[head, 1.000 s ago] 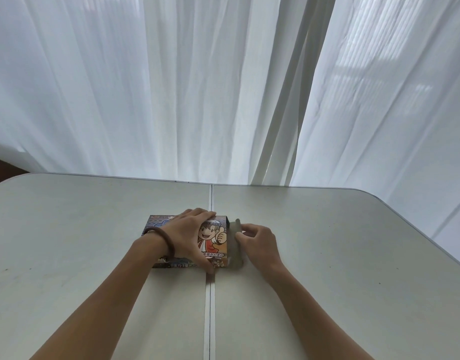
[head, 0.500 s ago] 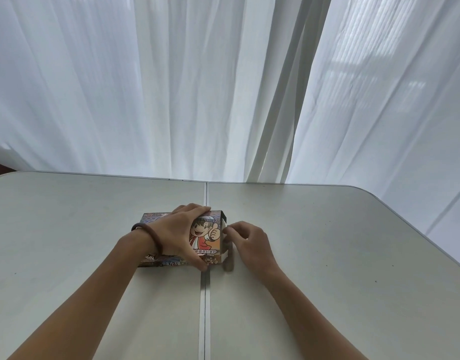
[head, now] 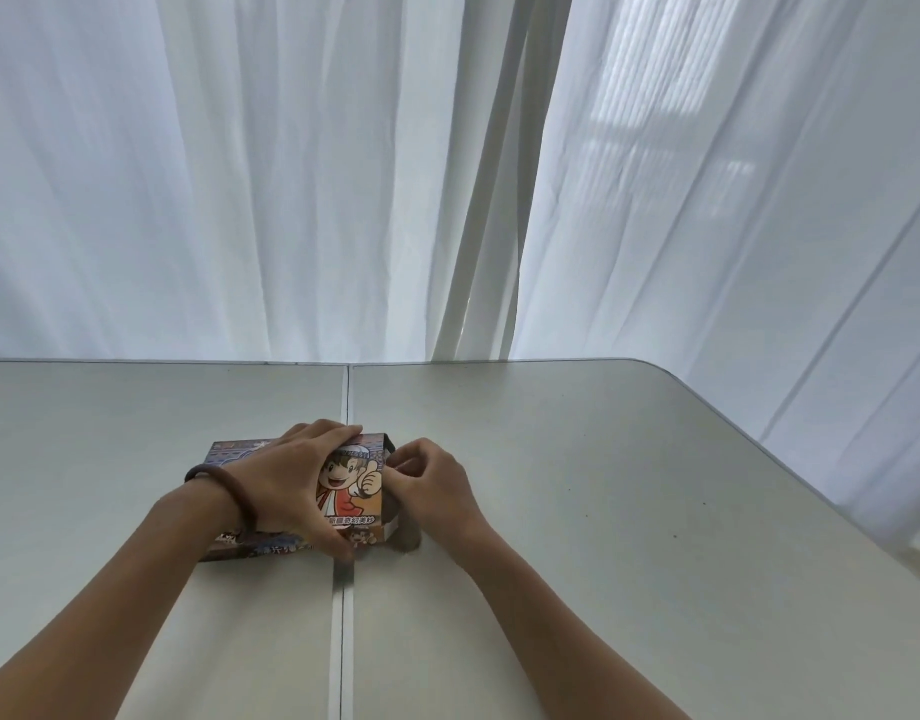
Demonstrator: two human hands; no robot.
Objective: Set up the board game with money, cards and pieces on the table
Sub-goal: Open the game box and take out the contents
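1. I am watching the game box point(head: 351, 491) lying flat on the desk point(head: 603, 459), straddling the centre seam point(head: 342, 641), close to the person and well apart from the curtain point(head: 343, 174) behind.
2. The left hand point(head: 291, 485), with a dark band point(head: 224, 491) on its wrist, is pressing down across the box lid, its grip clamped on the box from above, fingers curling over the far edge and thumb against the near edge.
3. The right hand point(head: 431, 491) is working at the right end of the box. A second ago a grey end flap was standing out there with the fingers resting beside it; now the fingers are bunching together right at the box end, pinching at what I take to be that flap or the inner tray. Its grip is closing on the box end, though I cannot tell exactly what the fingertips are holding, since the hand is covering it.
4. The box itself is sitting in much the same spot as before; only the view is shifting as the head tilts.
5. I am judging that the task is barely starting: the box is being opened, and no money, cards or pieces are out on the desk yet.
6. The next move is probably calling for the left hand to keep bracing the box while the right draws the contents out sideways.
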